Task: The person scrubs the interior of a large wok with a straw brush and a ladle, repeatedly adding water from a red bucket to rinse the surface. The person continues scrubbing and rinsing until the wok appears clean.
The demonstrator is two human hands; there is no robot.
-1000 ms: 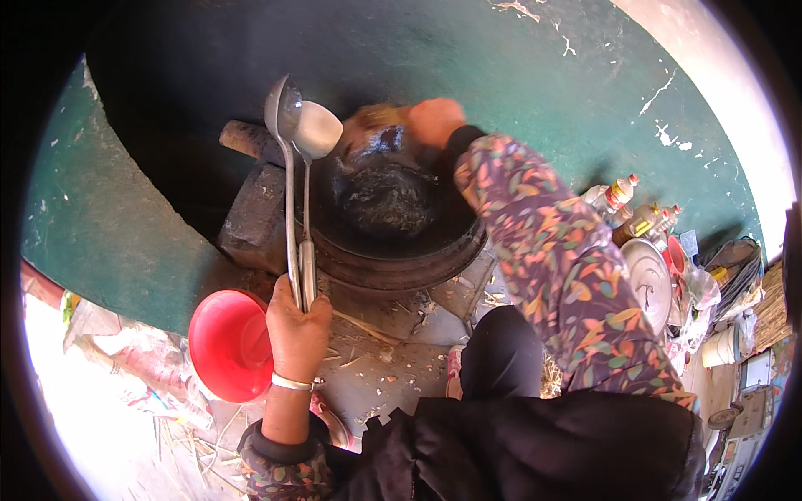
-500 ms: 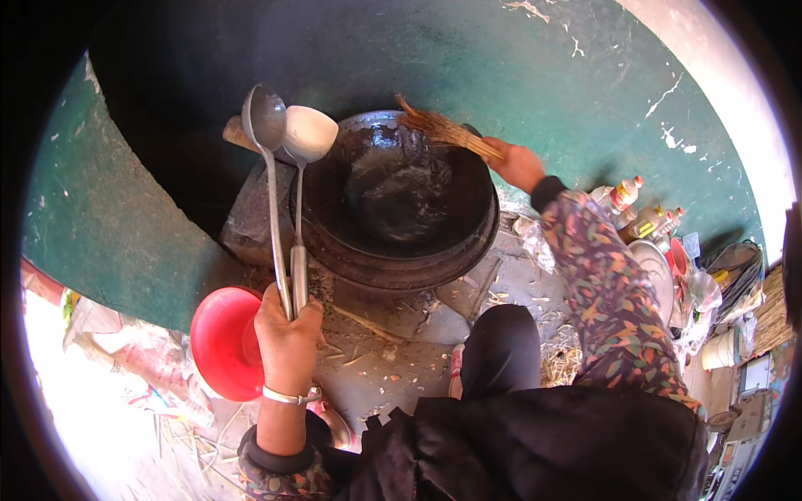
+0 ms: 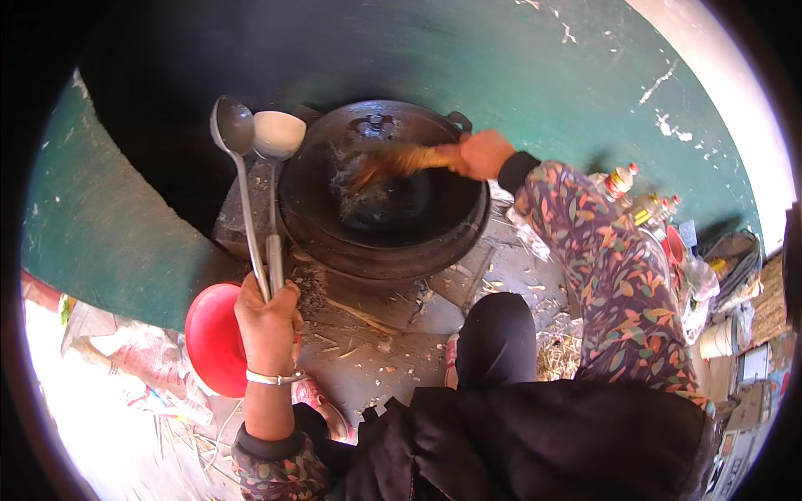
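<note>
My left hand [image 3: 267, 326] is closed round two long handles. One belongs to a metal ladle [image 3: 232, 125]; the other is a metal-handled utensil [image 3: 274, 259], whose head is mostly hidden by a white bowl [image 3: 281, 135] at its far end. Both handles point up and away, left of a large dark wok [image 3: 447, 204]. Over the wok, my right hand [image 3: 483, 154] grips the butt of a straw brush [image 3: 397, 161]. The brush is blurred by motion, and its bristles reach down to the wet wok bottom.
A red basin [image 3: 210, 334] lies on the floor beside my left hand. Green plastered wall [image 3: 535, 92] curves behind the wok. Bottles [image 3: 620, 180] and clutter stand at the right. Straw [image 3: 558, 355] litters the floor near my knee [image 3: 501, 338].
My right hand has moved left, bringing the brush from the wok's far right rim to its middle. My left hand, ladle, utensil and white bowl have shifted slightly left.
</note>
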